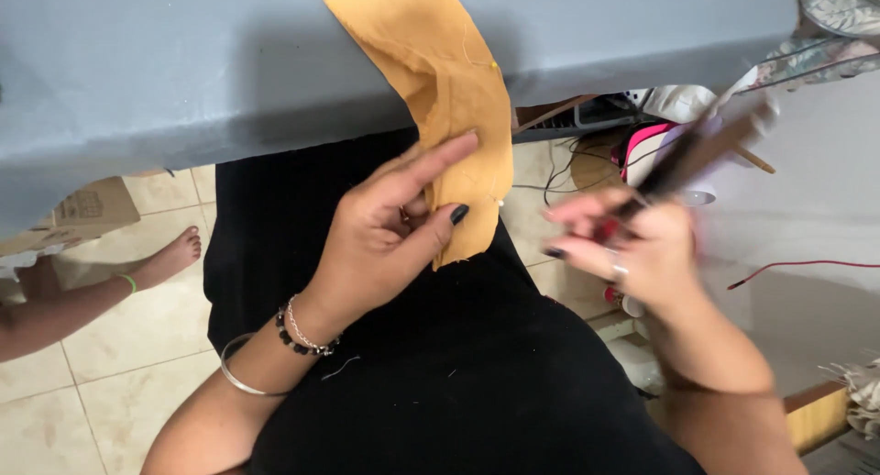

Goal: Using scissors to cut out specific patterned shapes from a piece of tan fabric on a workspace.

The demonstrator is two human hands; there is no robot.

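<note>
In the head view, your left hand (390, 223) pinches the lower end of a mustard-yellow strip of fabric (454, 99). The thumb lies on the front of the cloth near its bottom edge, the index finger is stretched along it, and the other fingers are curled behind. The strip comes down from the grey padded board (165, 71) at the top of the picture, hangs over its edge and ends in front of your black clothing (440, 365), just above your lap. A small pin with a pale head (496, 65) seems to sit in the cloth near the edge of the board, and perhaps another one low on the right edge, but they are too small to be sure.

Your right hand (632, 250) is blurred. It is closed around a dark, long tool (697, 149) with something red near the fingers; I cannot tell what kind of tool it is. The hand is near the strip but does not touch it.

As for progress, I judge that the strip is only held and prepared: its lower end looks plain, and the tool has not yet met the cloth.

At the left, another person's bare foot (174, 253) rests on the tiled floor (137, 347).
</note>
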